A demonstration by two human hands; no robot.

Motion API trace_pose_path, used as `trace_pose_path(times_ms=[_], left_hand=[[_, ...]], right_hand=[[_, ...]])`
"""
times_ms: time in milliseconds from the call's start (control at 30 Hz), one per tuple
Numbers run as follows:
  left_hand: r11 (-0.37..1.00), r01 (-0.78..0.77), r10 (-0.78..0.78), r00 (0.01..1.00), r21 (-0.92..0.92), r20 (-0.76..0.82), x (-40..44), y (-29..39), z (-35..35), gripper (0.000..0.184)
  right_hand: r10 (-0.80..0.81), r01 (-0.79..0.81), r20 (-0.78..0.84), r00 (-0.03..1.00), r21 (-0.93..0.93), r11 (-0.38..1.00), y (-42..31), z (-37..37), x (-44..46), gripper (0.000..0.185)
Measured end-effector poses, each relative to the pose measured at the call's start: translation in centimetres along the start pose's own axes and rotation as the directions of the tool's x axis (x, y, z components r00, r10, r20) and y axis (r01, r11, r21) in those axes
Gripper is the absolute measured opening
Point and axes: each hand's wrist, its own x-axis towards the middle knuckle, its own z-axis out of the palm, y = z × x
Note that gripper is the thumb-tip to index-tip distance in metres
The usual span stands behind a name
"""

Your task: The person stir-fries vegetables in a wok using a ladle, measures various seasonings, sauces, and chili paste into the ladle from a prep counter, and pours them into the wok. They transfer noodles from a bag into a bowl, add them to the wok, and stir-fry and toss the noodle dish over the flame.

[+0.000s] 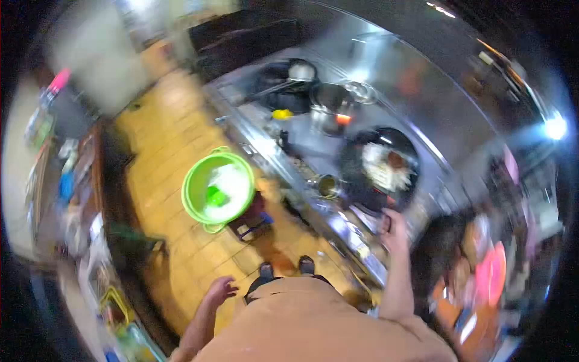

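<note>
Left hand [222, 291] is just hanging low beside the person's body, fingers loosely spread and a bit bent, nothing in it that I can see. Right hand [392, 226] is up at the near edge of the big dark wok [356, 160], fingers kinda curled. It's too blurry there to tell if it's really holding the rim or a handle, or how closed it is.

The wok sits on the steel counter [307, 151], on the person's right, with a pile of whitish food [385, 172] in it and a brown patch toward one side. A shiny metal pot [324, 120] is just past it, and past that there's a dark pan [271, 75]. Small yellow thing [281, 114] near the pot, can't make out what. A little round container [327, 186] sits on the front side of the wok.

Over on the left, a lime green tub [189, 196] is raised above the yellowish tiled floor [154, 175], with something bright green [215, 195] inside.
</note>
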Motion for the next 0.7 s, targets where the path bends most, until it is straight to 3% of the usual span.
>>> trace_pose_path(times_ms=[33, 67, 100, 133, 200, 267, 367, 433, 533, 600, 633, 667, 700], left_hand=[[1.000, -0.019, 0.019, 0.996, -0.007, 0.085, 0.5, -1.4, -0.1, 0.025], [0.998, -0.045, 0.044, 0.998, 0.034, 0.041, -0.7, -1.7, 0.7, 0.028], [0.998, -0.022, 0.023, 1.000, 0.058, -0.021, 0.5, -3.4, 0.3, 0.029], [0.992, -0.041, 0.050, 0.996, 0.122, -0.079, -0.8, -3.3, 1.8, 0.031], [0.988, -0.031, 0.051, 0.990, 0.149, -0.129, -2.1, -4.4, 2.5, 0.032], [0.988, -0.068, 0.093, 0.980, 0.140, -0.176, -3.2, -6.2, 2.0, 0.031], [0.989, -0.138, 0.149, 0.952, 0.059, -0.268, -4.3, -9.7, 1.8, 0.038], [0.990, -0.119, 0.085, 0.940, -0.082, -0.329, -3.4, -13.6, -0.4, 0.035], [0.973, -0.034, -0.053, 0.927, -0.226, -0.370, -2.5, -19.2, -3.7, 0.031], [0.945, -0.004, -0.138, 0.901, -0.326, -0.412, -2.0, -21.7, -5.7, 0.028], [0.944, 0.048, -0.184, 0.897, -0.326, -0.401, -2.6, -21.8, -6.9, 0.028], [0.953, 0.049, -0.163, 0.915, -0.299, -0.370, -2.7, -22.3, -9.1, 0.027], [0.961, 0.050, -0.143, 0.931, -0.271, -0.336, -2.8, -23.1, -11.2, 0.026]], right_hand=[[0.090, -0.086, 0.097, 0.991, -0.045, 0.995, -2.3, 0.7, -1.8, 0.009], [0.069, -0.069, 0.003, 0.998, 0.001, 0.998, -1.6, 0.7, -0.4, 0.008], [0.124, -0.124, 0.058, 0.991, 0.005, 0.992, -1.8, 1.5, -0.1, 0.010], [0.115, -0.107, 0.194, 0.974, -0.055, 0.993, -1.9, 0.9, 0.9, 0.010], [0.057, -0.044, 0.271, 0.961, -0.053, 0.998, -0.6, -0.4, 5.1, 0.016], [0.088, -0.074, 0.082, 0.993, -0.161, 0.984, -0.7, 0.9, 4.1, 0.021], [-0.009, 0.025, 0.041, 0.999, -0.407, 0.913, -0.2, -1.4, 9.0, 0.026], [-0.200, 0.172, 0.024, 0.980, -0.616, 0.769, -0.6, -0.9, 10.6, 0.027], [-0.584, 0.383, 0.143, 0.799, -0.869, 0.312, -1.5, 2.1, 11.8, 0.028], [-0.692, 0.535, 0.336, 0.639, -0.841, 0.085, -0.5, 6.0, 12.9, 0.028], [-0.672, 0.655, 0.460, 0.581, -0.754, 0.049, 1.0, 8.8, 13.7, 0.028], [-0.606, 0.775, 0.580, 0.545, -0.625, 0.099, 3.3, 12.2, 14.5, 0.029], [-0.434, 0.721, 0.582, 0.688, -0.479, 0.501, 5.8, 17.8, 7.4, 0.035]])
